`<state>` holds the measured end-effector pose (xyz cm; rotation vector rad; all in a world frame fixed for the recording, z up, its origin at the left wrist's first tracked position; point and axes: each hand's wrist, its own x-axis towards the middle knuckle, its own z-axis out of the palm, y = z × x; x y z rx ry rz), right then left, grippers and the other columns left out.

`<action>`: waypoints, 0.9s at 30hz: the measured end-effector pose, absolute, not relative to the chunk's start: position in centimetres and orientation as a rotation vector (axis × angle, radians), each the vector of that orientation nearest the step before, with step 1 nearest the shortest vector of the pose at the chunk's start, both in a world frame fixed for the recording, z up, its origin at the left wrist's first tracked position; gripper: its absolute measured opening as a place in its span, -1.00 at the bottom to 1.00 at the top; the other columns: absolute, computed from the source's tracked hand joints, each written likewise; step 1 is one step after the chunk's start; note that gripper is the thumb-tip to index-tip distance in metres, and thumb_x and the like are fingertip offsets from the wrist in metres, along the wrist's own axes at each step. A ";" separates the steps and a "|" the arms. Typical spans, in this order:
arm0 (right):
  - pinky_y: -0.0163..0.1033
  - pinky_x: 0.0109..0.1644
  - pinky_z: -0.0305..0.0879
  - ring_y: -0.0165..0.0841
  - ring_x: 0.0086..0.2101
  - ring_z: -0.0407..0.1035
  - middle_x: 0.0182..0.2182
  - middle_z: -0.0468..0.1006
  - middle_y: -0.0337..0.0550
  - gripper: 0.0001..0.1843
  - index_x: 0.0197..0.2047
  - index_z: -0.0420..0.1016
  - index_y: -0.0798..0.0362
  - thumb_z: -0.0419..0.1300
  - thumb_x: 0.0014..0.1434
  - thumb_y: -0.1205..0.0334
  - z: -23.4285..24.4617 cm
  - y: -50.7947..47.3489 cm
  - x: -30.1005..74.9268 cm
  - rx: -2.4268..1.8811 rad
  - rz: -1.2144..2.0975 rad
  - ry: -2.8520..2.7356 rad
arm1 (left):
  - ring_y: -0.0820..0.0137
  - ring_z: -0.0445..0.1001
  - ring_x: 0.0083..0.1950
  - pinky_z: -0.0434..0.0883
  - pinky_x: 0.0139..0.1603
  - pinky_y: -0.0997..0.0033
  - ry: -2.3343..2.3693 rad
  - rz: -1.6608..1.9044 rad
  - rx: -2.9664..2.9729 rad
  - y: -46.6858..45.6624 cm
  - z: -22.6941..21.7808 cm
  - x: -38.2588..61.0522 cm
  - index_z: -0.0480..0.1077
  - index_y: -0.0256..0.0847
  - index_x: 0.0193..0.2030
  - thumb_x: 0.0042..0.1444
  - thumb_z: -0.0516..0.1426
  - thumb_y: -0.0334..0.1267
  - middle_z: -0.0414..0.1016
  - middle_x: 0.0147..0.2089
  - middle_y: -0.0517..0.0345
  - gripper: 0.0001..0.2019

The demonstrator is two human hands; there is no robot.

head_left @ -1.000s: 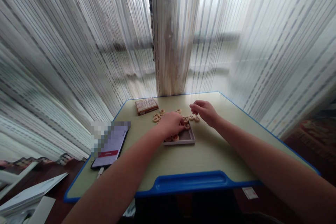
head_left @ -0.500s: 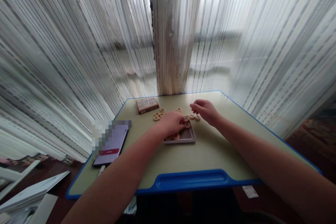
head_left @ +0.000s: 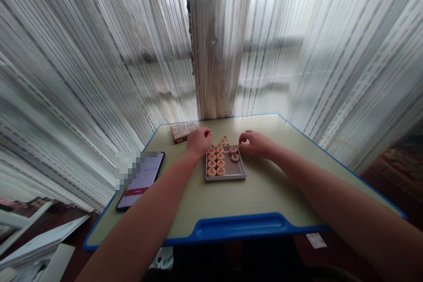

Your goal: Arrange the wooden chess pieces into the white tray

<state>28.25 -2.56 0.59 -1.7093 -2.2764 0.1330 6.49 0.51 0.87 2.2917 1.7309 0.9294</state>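
A shallow white box tray (head_left: 226,178) holds round wooden Chinese chess pieces. Red-marked pieces (head_left: 220,163) fill two columns on its left, and two dark-marked pieces (head_left: 235,157) lie at its upper right. Beyond the tray's far edge is a small cluster of loose pieces (head_left: 224,140). My left hand (head_left: 199,142) is closed at the tray's far left, its fingers curled over where loose pieces lay; whatever is in them is hidden. Just right of the tray, my right hand (head_left: 254,143) has its fingers curled together low over the table, hiding what they may hold.
Behind my left hand lies a flat brown box (head_left: 181,131) with writing on it. A phone (head_left: 140,180) showing a timer rests at the table's left. The table (head_left: 264,198) has a blue rim and a front groove; curtains (head_left: 218,44) hang behind.
My left hand has moved from over the tray to its far left, uncovering the red-marked pieces. My right hand has come down and slightly nearer, covering the loose pieces right of the tray.
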 end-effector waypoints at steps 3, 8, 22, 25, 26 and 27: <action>-0.26 -0.28 0.23 -0.29 -0.31 0.40 -0.20 0.50 -0.05 -0.76 -0.25 0.51 0.04 0.12 0.09 0.12 0.6 -2.6 28.3 -1.744 0.089 -2.307 | 0.36 0.48 -0.28 0.32 -0.26 0.44 1.728 0.983 2.222 1.1 0.2 6.0 0.53 -0.27 -0.30 0.10 0.04 -0.24 0.58 -0.31 0.01 -0.75; -0.25 -0.23 0.24 -0.27 -0.27 0.40 -0.20 0.52 -0.05 -0.76 -0.22 0.51 0.05 0.09 0.13 0.15 0.4 -2.6 28.2 -1.677 0.082 -2.344 | 0.39 0.47 -0.33 0.33 -0.28 0.45 1.597 1.066 2.186 1.3 -0.2 6.2 0.53 -0.27 -0.30 0.11 0.04 -0.19 0.58 -0.33 0.05 -0.73; -0.14 0.07 0.19 -0.25 -0.13 0.34 -0.12 0.51 -0.04 -0.65 -0.08 0.56 0.02 -0.01 0.20 0.34 -0.2 -2.5 27.5 -1.472 0.093 -2.399 | 0.45 0.38 -0.61 0.29 -0.50 0.49 1.537 1.308 1.754 1.8 -0.4 5.8 0.43 -0.27 -0.36 0.21 -0.32 0.15 0.41 -0.65 0.16 -0.34; -0.13 0.04 0.22 -0.24 -0.13 0.33 -0.13 0.51 -0.04 -0.62 -0.09 0.57 -0.01 0.01 0.15 0.39 -0.2 -2.6 27.4 -1.438 0.061 -2.433 | 0.40 0.45 -0.50 0.31 -0.40 0.45 1.565 1.111 2.119 1.3 0.0 5.5 0.43 -0.25 -0.45 0.21 -0.23 0.14 0.44 -0.62 0.11 -0.40; -0.13 0.03 0.23 -0.23 -0.13 0.33 -0.13 0.51 -0.04 -0.61 -0.08 0.58 -0.02 0.02 0.13 0.41 -0.2 -2.7 27.5 -1.429 0.049 -2.444 | 0.38 0.47 -0.46 0.31 -0.36 0.43 1.563 1.031 2.237 1.1 0.1 5.5 0.44 -0.25 -0.47 0.21 -0.21 0.11 0.45 -0.60 0.09 -0.42; -0.13 0.02 0.24 -0.22 -0.13 0.33 -0.13 0.51 -0.04 -0.60 -0.08 0.58 -0.02 0.02 0.11 0.43 -0.2 -2.7 27.5 -1.422 0.042 -2.453 | 0.36 0.48 -0.43 0.31 -0.33 0.42 1.556 0.963 2.317 0.9 0.2 5.6 0.44 -0.24 -0.49 0.23 -0.21 0.08 0.46 -0.59 0.08 -0.42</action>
